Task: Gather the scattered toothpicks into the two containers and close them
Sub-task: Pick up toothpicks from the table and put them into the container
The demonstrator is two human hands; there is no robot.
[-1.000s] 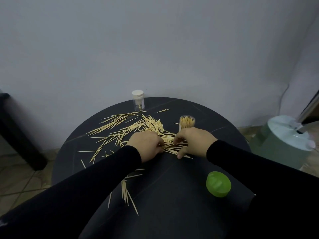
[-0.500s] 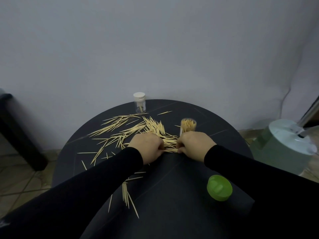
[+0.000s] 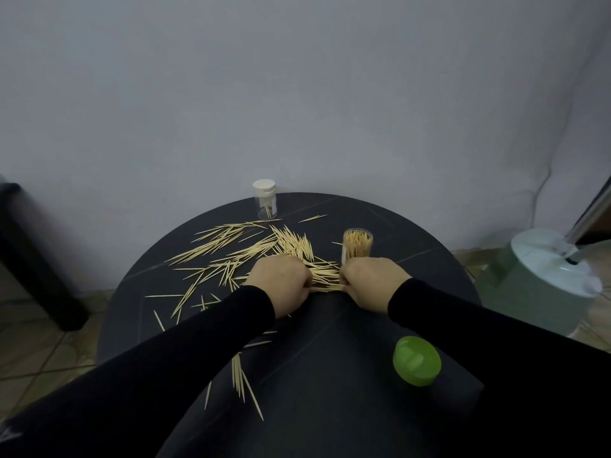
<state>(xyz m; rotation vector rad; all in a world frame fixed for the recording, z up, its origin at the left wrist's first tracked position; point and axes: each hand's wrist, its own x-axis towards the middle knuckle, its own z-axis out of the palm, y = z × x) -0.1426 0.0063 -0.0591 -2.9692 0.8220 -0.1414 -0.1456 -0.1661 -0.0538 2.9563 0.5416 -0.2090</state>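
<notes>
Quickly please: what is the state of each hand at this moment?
Left hand: fingers curled, gripping one end of a toothpick bundle.
Right hand: fingers curled, gripping the other end.

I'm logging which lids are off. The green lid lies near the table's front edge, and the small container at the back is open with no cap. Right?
Not quite. The head view shows the small container at the back wearing its white cap. The green lid does lie near the table's front edge.
</notes>
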